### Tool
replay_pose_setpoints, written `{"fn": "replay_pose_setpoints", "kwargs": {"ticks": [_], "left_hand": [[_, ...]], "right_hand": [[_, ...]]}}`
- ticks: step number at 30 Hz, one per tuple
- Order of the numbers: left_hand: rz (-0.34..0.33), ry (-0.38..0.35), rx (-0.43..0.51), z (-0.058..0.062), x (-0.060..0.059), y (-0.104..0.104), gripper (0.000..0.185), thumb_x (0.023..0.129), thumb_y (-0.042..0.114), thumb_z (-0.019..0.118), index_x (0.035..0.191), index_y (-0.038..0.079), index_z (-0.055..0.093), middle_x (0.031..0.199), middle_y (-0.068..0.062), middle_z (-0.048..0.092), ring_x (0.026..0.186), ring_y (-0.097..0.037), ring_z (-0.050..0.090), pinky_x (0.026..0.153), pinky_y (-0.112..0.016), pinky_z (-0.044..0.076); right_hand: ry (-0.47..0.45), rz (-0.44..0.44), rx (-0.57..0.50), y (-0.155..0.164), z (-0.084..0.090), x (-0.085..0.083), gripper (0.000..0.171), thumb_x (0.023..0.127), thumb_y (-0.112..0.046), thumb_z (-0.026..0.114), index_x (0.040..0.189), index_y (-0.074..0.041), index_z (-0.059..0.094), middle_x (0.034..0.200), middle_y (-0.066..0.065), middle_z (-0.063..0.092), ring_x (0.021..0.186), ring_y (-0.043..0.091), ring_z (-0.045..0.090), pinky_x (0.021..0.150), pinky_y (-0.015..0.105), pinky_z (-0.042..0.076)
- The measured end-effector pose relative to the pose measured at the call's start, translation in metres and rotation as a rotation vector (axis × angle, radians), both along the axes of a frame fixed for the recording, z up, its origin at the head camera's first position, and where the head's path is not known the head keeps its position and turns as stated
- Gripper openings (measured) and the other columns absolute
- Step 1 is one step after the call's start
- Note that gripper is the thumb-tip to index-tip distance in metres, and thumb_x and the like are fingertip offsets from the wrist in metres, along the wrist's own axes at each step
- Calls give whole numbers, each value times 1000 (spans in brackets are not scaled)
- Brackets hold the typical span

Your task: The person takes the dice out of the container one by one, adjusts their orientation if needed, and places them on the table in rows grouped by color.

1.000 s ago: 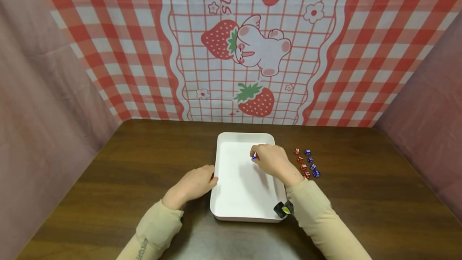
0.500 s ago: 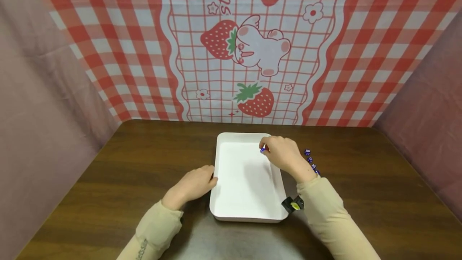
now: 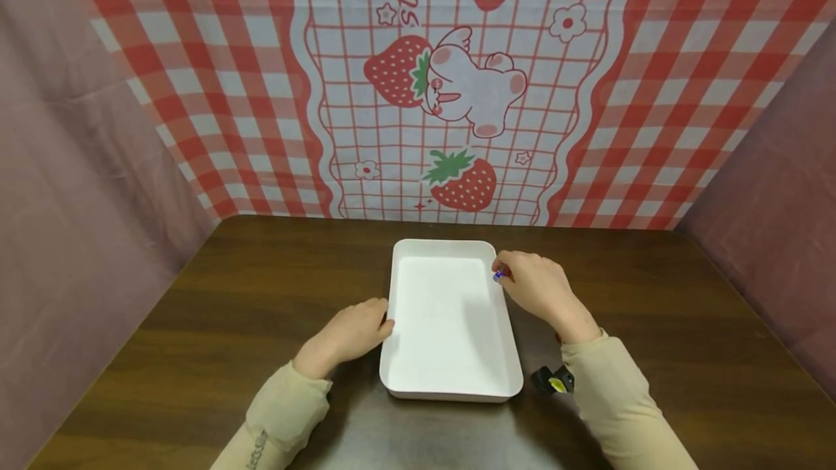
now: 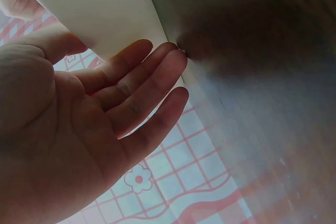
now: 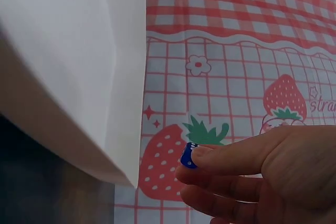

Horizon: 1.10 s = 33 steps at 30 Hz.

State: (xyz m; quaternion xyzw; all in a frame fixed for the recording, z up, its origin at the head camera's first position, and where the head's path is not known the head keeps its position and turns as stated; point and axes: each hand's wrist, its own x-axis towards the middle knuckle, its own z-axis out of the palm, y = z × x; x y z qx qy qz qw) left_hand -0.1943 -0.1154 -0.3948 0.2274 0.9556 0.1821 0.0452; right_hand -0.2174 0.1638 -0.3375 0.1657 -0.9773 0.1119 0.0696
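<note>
Rightward across the white rectangular plastic tray (image 3: 451,325) the right hand (image 3: 538,289) has travelled, from over the tray's middle to its rim at about two o'clock, now covering the dice that lay beside the tray. On the dark brown wooden table (image 3: 196,325) the tray sits as before. At the tray's nine o'clock edge rests the left hand (image 3: 349,332), fingers straight and loosely spread against the wall. Pinched between the right thumb and fingertips is a small blue translucent die (image 5: 188,156).
</note>
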Motion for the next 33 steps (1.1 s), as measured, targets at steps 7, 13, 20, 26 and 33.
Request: {"fn": "replay_pose_setpoints", "kwargs": {"ticks": [7, 13, 20, 26, 33], "left_hand": [[3, 1, -4, -1, 0, 0, 18, 91, 21, 49, 78, 8, 50, 77, -5, 51, 68, -20, 50, 62, -39, 41], [2, 5, -2, 0, 1, 0, 18, 91, 21, 49, 78, 8, 49, 77, -5, 51, 67, -20, 50, 62, -38, 41], [0, 3, 4, 1, 2, 0, 18, 91, 20, 50, 78, 8, 50, 77, -5, 52, 69, -21, 51, 63, -39, 41], [4, 4, 4, 2, 2, 0, 18, 91, 20, 50, 77, 8, 49, 77, -5, 52, 68, -20, 51, 63, -39, 41], [13, -3, -1, 2, 1, 1, 18, 91, 21, 50, 78, 8, 49, 79, -6, 53, 69, -21, 51, 64, -39, 41]], "right_hand": [[6, -22, -23, 13, -5, 7, 14, 82, -13, 64, 95, -12, 64, 84, 3, 65, 69, 16, 59, 57, 35, 46], [-9, -36, -30, 23, -11, 11, 12, 81, -14, 64, 93, -13, 65, 82, 1, 64, 69, 16, 58, 59, 39, 46], [-15, -59, -47, 38, -17, 14, 11, 81, -18, 65, 92, -14, 65, 81, 0, 64, 67, 14, 58, 58, 40, 45], [-72, -72, -27, 51, -17, 16, 11, 82, -18, 63, 93, -14, 64, 80, -1, 63, 63, 11, 54, 56, 39, 44], [-144, -118, -24, 68, -11, 20, 15, 81, -17, 65, 94, -11, 63, 81, 3, 63, 63, 14, 53, 53, 37, 42]]}}
